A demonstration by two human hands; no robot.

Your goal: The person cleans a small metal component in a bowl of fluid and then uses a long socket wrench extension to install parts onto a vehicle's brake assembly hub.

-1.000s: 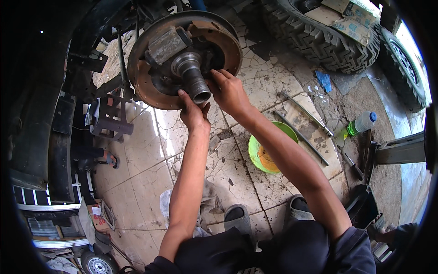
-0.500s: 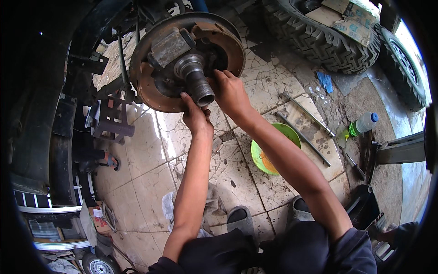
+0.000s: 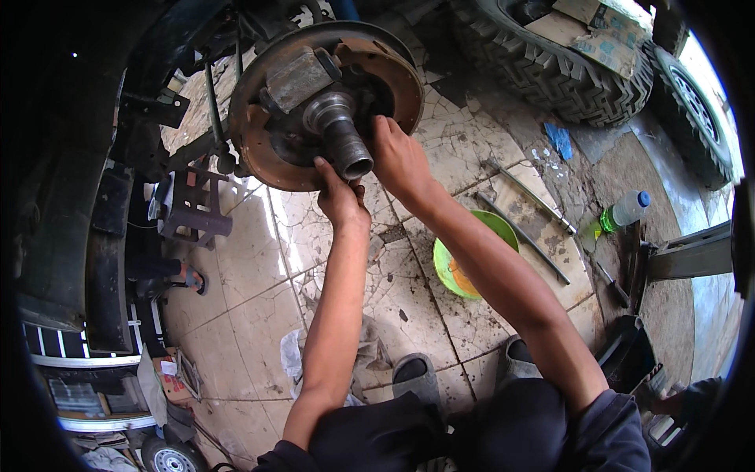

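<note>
A round, rusty brake backing plate (image 3: pixel 263 157) hangs at the top centre, with a bare metal axle spindle (image 3: pixel 343 140) sticking out toward me. A blocky grey metal part (image 3: pixel 303 79) is mounted on its upper left. My left hand (image 3: pixel 343 200) is at the plate's lower edge, just under the spindle's end; its thumb points up and its fingers are curled. To the right of the spindle is my right hand (image 3: pixel 401 161), fingers bent together and reaching in toward the plate. What either hand grips is hidden.
On the cracked tile floor stand a green bowl (image 3: pixel 448 271) and two metal bars (image 3: pixel 528 193), (image 3: pixel 535 248). A bottle (image 3: pixel 627 211) and a screwdriver (image 3: pixel 615 287) lie farther right. Large tyres (image 3: pixel 566 79) are at the upper right, a plastic stool (image 3: pixel 193 204) at left.
My right hand's fingers have shifted slightly and bent closer together beside the spindle. My left hand stays under the spindle. The plate appears slightly farther right in the picture.
</note>
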